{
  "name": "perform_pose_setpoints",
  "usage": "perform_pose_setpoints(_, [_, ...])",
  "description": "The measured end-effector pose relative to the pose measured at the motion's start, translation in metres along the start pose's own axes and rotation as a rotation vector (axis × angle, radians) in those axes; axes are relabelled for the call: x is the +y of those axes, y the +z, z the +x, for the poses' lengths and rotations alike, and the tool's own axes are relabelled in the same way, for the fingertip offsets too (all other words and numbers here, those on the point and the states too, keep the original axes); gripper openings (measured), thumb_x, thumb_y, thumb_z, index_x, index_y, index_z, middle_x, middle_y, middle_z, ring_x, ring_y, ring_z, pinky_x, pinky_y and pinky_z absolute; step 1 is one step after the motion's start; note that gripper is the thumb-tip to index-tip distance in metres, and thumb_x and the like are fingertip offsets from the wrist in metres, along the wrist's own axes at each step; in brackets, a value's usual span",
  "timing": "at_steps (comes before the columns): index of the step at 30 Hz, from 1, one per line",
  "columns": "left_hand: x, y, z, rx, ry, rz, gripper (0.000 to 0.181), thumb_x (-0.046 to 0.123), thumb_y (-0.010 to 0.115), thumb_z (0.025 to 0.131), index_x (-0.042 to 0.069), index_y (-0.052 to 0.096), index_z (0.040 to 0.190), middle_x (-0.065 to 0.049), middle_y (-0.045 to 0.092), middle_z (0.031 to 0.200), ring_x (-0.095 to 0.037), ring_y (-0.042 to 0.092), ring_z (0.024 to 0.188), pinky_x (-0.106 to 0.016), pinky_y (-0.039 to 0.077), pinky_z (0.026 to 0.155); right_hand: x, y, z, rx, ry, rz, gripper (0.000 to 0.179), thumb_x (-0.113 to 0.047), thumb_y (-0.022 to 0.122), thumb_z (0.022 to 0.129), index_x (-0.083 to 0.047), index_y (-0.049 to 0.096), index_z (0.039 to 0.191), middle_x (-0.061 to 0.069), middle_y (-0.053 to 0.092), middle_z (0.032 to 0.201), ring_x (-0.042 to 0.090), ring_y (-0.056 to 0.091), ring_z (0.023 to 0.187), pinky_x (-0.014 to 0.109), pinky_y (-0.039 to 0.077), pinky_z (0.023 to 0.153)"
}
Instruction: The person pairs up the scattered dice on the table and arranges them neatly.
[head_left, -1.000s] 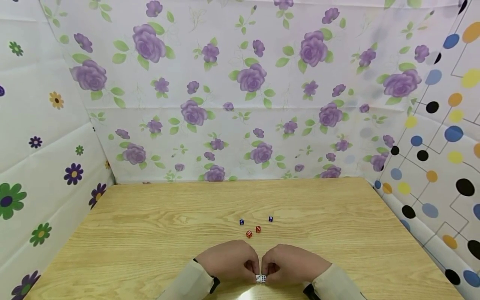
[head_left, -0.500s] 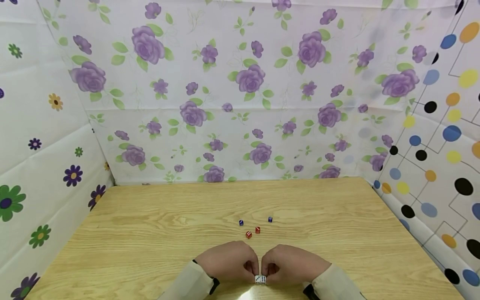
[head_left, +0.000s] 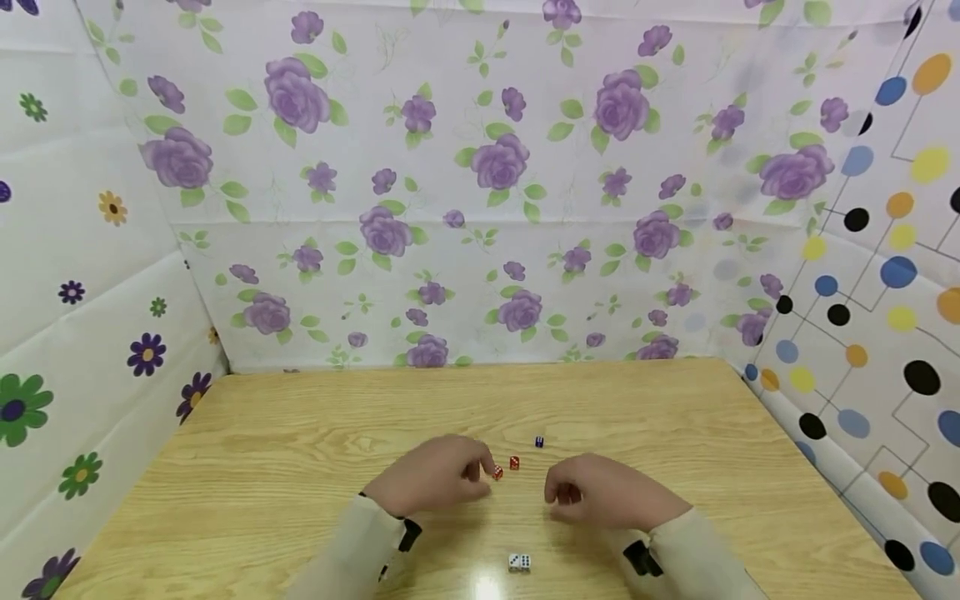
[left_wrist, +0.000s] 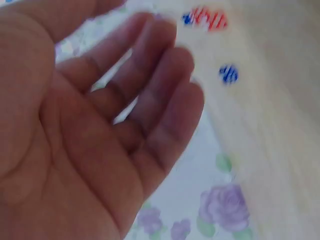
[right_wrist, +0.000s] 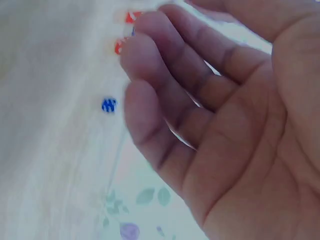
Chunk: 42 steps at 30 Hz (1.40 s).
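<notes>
My left hand [head_left: 435, 477] hovers over the table with loosely bent fingers and holds nothing. In the head view its index fingertip overlaps the edge of a red die [head_left: 498, 472]; whether they touch I cannot tell. Another red die [head_left: 514, 462] lies just right of it. My right hand [head_left: 611, 493], also holding nothing, hangs relaxed to the right of the red dice. Two white dice [head_left: 519, 562] sit side by side nearer the person. One blue die [head_left: 539, 442] lies farther back; a second blue die [left_wrist: 229, 74] shows in the left wrist view but is hidden in the head view.
The wood-grain table [head_left: 300, 417] spreads out around the dice. A rose-patterned cloth [head_left: 450, 167] hangs behind it. A flower-print cloth [head_left: 82, 358] borders the left side, and a dotted cloth [head_left: 862, 392] the right.
Both hands have let go of the white dice, which stay together on the table. They have moved forward and apart, and the left hand now covers one blue die in the head view.
</notes>
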<state>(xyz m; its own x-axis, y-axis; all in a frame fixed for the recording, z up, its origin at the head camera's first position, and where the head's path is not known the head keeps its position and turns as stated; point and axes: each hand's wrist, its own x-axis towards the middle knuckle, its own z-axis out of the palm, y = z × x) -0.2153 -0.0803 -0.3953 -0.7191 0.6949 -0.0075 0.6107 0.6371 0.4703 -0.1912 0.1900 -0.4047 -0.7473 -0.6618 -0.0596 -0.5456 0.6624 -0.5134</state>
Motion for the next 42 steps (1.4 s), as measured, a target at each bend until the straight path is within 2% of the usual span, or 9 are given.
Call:
perform_pose_setpoints(4, [-0.007,-0.011,0.002,0.137,-0.075,0.046,0.023,0.033,0.065,0.089,0.022,0.063,0.109,0.012,0.058,0.090,-0.005,0.053,0.077,-0.026,0.046,0.068,0.009,-0.010,0.005,0.118,0.031,-0.087,0.012,-0.023,0.068,0.087,-0.019,0.066,0.098,-0.017,0.057,0.081,0.000,0.053,0.071,0.022,0.047,0.064])
perform_pose_setpoints(8, [-0.012,-0.011,0.006,0.233,-0.129,0.065,0.029,0.031,0.065,0.089,0.019,0.061,0.115,0.004,0.060,0.098,-0.011,0.057,0.083,-0.029,0.048,0.069,0.013,-0.013,0.013,0.211,0.054,-0.179,0.017,-0.025,0.069,0.087,-0.019,0.066,0.103,-0.017,0.056,0.084,-0.001,0.052,0.073,0.023,0.046,0.065])
perform_pose_setpoints(18, [-0.015,0.000,0.013,0.289,-0.182,0.112,0.032,0.032,0.063,0.089,0.020,0.059,0.119,-0.001,0.060,0.104,-0.014,0.058,0.089,-0.032,0.049,0.071,0.011,-0.003,0.031,0.337,0.120,-0.279,0.019,-0.029,0.069,0.087,-0.019,0.066,0.103,-0.012,0.056,0.085,0.005,0.053,0.072,0.024,0.044,0.060])
perform_pose_setpoints(22, [-0.015,0.003,0.014,0.268,-0.179,0.131,0.034,0.032,0.064,0.088,0.018,0.060,0.119,-0.002,0.060,0.105,-0.015,0.057,0.090,-0.032,0.049,0.071,0.011,0.004,0.035,0.334,0.127,-0.306,0.020,-0.028,0.069,0.086,-0.017,0.065,0.103,-0.008,0.058,0.087,0.006,0.054,0.072,0.026,0.046,0.062])
perform_pose_setpoints(26, [-0.016,0.006,0.015,0.221,-0.152,0.166,0.032,0.030,0.064,0.088,0.016,0.063,0.117,-0.003,0.060,0.101,-0.014,0.056,0.083,-0.030,0.048,0.067,0.011,0.010,0.039,0.299,0.123,-0.329,0.023,-0.024,0.070,0.086,-0.015,0.066,0.107,-0.005,0.060,0.094,0.010,0.059,0.082,0.029,0.050,0.069])
perform_pose_setpoints(30, [-0.015,0.011,0.017,0.173,-0.155,0.169,0.026,0.028,0.063,0.088,0.016,0.066,0.110,-0.001,0.061,0.095,-0.011,0.054,0.078,-0.028,0.047,0.065,0.012,0.014,0.041,0.268,0.104,-0.360,0.028,-0.021,0.070,0.086,-0.016,0.066,0.113,-0.004,0.060,0.102,0.011,0.060,0.089,0.029,0.052,0.073])
perform_pose_setpoints(34, [-0.015,0.017,0.019,0.118,-0.156,0.152,0.023,0.027,0.064,0.089,0.017,0.067,0.109,0.003,0.062,0.093,-0.008,0.056,0.079,-0.028,0.048,0.067,0.010,0.017,0.042,0.216,0.081,-0.363,0.036,-0.021,0.071,0.085,-0.016,0.063,0.120,-0.001,0.059,0.105,0.013,0.058,0.087,0.029,0.051,0.070])
perform_pose_setpoints(38, [-0.016,0.020,0.019,0.055,-0.113,0.147,0.026,0.022,0.064,0.090,0.020,0.067,0.115,0.006,0.066,0.098,-0.007,0.059,0.084,-0.029,0.051,0.073,0.009,0.020,0.042,0.130,0.062,-0.345,0.045,-0.023,0.069,0.087,-0.017,0.058,0.130,0.000,0.057,0.104,0.010,0.053,0.080,0.026,0.047,0.064])
perform_pose_setpoints(42, [-0.016,0.022,0.020,0.022,-0.079,0.146,0.028,0.019,0.064,0.089,0.023,0.067,0.117,0.008,0.066,0.097,-0.003,0.058,0.081,-0.027,0.050,0.072,0.011,0.025,0.041,0.105,0.035,-0.332,0.048,-0.022,0.067,0.088,-0.018,0.054,0.135,-0.001,0.054,0.100,0.007,0.045,0.072,0.023,0.042,0.060])
